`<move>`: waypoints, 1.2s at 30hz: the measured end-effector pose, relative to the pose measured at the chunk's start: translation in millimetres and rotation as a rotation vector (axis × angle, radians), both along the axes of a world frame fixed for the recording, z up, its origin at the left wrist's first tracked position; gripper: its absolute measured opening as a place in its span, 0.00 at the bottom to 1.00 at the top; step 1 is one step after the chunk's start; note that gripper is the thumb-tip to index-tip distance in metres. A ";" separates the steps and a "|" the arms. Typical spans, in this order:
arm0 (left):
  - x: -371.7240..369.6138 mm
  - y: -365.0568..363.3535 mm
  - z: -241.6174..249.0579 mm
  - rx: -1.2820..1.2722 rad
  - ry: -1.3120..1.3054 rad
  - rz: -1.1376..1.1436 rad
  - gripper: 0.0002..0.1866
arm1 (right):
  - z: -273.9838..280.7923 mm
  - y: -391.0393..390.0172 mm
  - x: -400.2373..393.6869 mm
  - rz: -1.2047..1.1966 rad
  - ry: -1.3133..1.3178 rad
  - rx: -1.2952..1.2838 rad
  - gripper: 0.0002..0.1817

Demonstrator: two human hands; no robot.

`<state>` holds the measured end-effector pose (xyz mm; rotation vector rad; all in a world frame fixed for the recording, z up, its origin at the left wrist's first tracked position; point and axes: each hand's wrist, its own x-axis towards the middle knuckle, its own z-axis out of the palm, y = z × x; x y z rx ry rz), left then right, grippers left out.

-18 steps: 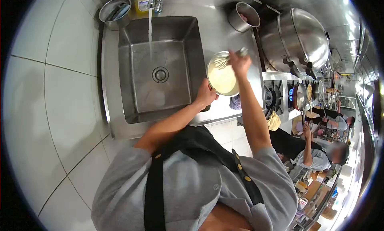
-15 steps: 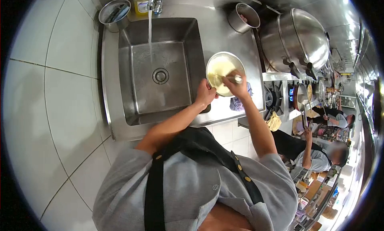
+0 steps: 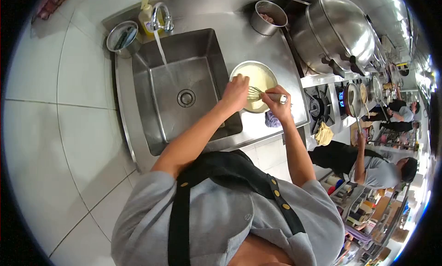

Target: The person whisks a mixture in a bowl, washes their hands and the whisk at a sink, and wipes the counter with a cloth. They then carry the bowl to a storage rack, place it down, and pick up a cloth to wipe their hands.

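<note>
Where the bowl (image 3: 252, 62) sits: beneath your hands, on the counter (image 3: 239, 40) beside the sink (image 3: 172, 118).
Right hand (image 3: 279, 105): your fingers close around the handle of the whisk (image 3: 254, 94), near its wires.
Left hand (image 3: 235, 93): fingers bent down over the near-left side of the bowl; you cannot tell whether they pinch the wires or rim.
Whisk feel: likely light, its wires springy and the handle slippery if wet; grip the handle firmly.
Bowl hold: probably rigid, with pale liquid (image 3: 262, 77) that may slosh; steady it by the outer rim.
Cloth (image 3: 271, 120): just below your right hand, soft-looking.
</note>
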<state>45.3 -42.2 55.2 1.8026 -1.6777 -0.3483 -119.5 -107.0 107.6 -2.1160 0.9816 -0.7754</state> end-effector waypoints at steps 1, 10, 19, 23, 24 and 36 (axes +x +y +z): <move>-1.7 -16.7 -4.2 0.102 -0.093 -0.081 0.24 | -0.9 5.5 -6.9 -0.034 0.005 -0.037 0.07; -24.8 -84.3 -22.4 0.569 -0.476 -0.468 0.41 | -18.3 27.9 -53.1 -0.275 -0.128 -0.114 0.08; 8.4 -136.6 19.5 0.638 -0.317 -0.635 0.20 | -71.7 20.2 -50.2 -0.031 -0.237 -0.051 0.10; 5.4 -133.9 70.8 0.657 -0.262 -0.670 0.18 | -79.8 -16.6 -34.6 -0.096 -0.265 -0.131 0.10; 5.6 -137.2 72.2 0.634 -0.276 -0.682 0.18 | -64.5 -13.6 -32.2 0.065 -0.174 -0.086 0.10; 16.6 -143.3 50.3 0.683 -0.148 -0.598 0.21 | -64.0 -45.1 -15.4 0.012 -0.179 -0.125 0.08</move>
